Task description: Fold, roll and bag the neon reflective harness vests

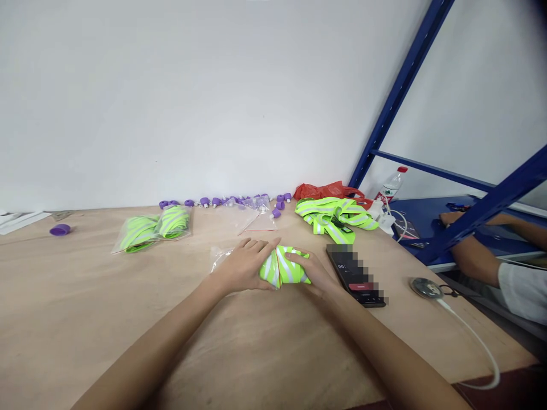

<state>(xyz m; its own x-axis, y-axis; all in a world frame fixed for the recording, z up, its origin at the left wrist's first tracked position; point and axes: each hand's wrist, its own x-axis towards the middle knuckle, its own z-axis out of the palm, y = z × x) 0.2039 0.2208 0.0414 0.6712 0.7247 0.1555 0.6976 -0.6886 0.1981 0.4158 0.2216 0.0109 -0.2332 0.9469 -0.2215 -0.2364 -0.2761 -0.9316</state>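
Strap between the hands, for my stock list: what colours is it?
The strap is neon yellow-green with pale silvery stripes; head view.

Your light-brown, wood-toned table (106, 319) carries, on your left, two neon-yellow, silver-striped bundles (175, 221) bagged in clear plastic. Toward its back you have small rounded purple plastic pieces (216, 201) and flat clear bags (260, 223); on your right, loose neon-yellow straps (314, 209), a black rectangular phone (348, 273) and a round glossy device (425, 287).
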